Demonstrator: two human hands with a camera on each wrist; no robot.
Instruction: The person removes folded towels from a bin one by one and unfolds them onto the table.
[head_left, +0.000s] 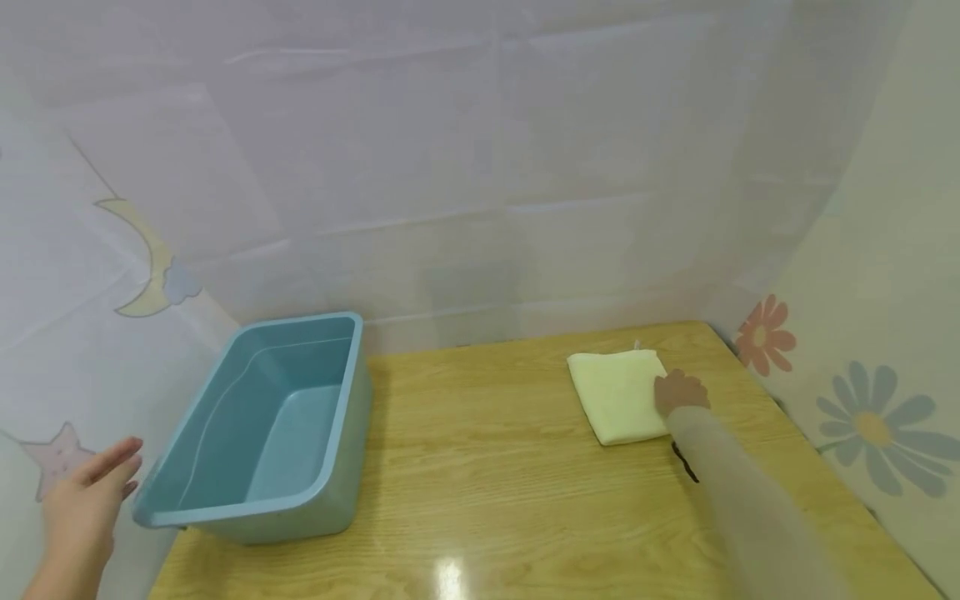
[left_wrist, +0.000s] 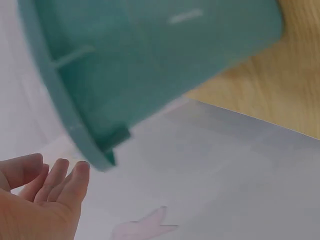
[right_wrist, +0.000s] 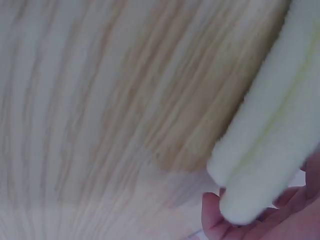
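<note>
A folded pale yellow towel (head_left: 615,396) lies on the wooden table (head_left: 450,433) toward the right. My right hand (head_left: 681,392) grips its right edge, and in the right wrist view the fingers curl around the end of the thick, fluffy fold (right_wrist: 270,165). On the left stands a blue-green plastic basin (head_left: 345,467) with nothing inside. My left hand (head_left: 86,500) is beside the basin's near left corner, its fingers extended and loosely bent, holding nothing. In the left wrist view its fingertips come right up to the basin's rim (left_wrist: 75,125).
Pale fabric sheets (head_left: 487,167) hang behind the table and along both sides. They carry a moon print (head_left: 150,258), a star and several flowers. A dark strap or cord (head_left: 684,462) hangs by my right sleeve (head_left: 742,500).
</note>
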